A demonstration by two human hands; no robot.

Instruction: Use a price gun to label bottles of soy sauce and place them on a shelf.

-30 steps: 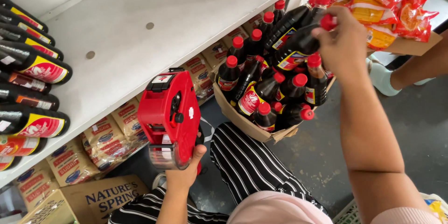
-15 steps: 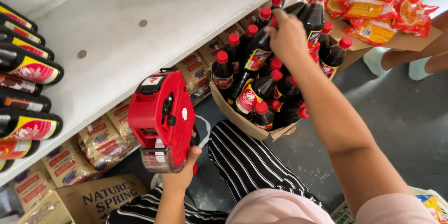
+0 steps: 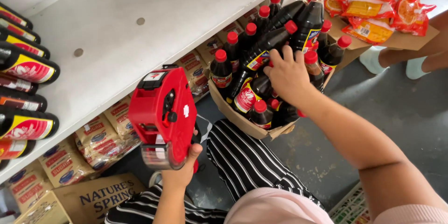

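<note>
My left hand [image 3: 184, 168] grips a red price-label gun [image 3: 161, 114] below the white shelf [image 3: 154, 14], while my right hand [image 3: 287, 74] closes, apparently, around a dark sauce bottle [image 3: 254, 60] lying atop red-capped bottles in a cardboard box [image 3: 233, 114] beside my knee.

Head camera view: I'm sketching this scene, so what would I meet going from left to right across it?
Dark bottles lying on the white shelf → red price-label gun in the left hand → cardboard box of red-capped bottles → right hand on those bottles → orange snack packets.
</note>
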